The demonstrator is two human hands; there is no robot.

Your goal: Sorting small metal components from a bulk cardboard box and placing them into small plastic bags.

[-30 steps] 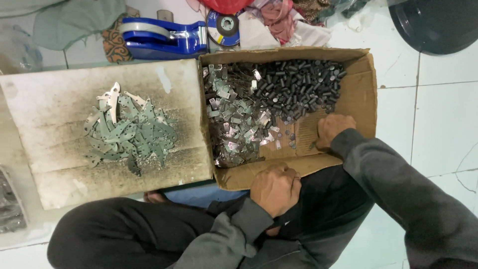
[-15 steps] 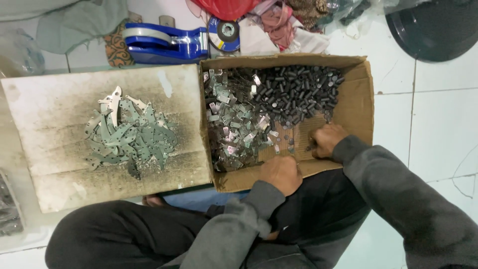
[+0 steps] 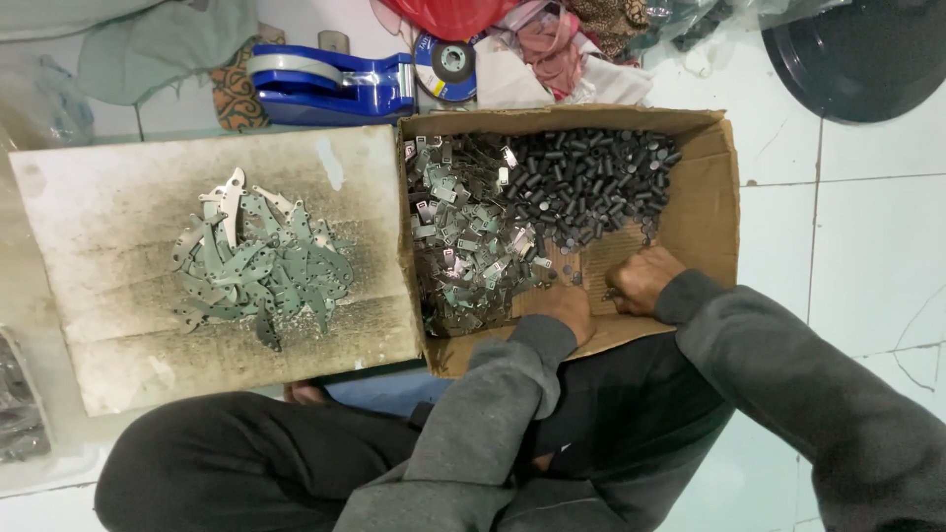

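Both hands work low inside the cardboard box [image 3: 724, 212]: the right hand [image 3: 641, 279] is curled shut, contents hidden; the left hand [image 3: 562, 307] rests by the grey metal clips [image 3: 463, 246], grip unclear. Picking seems underway.

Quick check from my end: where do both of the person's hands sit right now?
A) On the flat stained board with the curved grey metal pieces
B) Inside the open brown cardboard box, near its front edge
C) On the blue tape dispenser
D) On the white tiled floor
B: the left hand and right hand are both inside the open brown cardboard box, by the small silver metal clips and short black cylinders.
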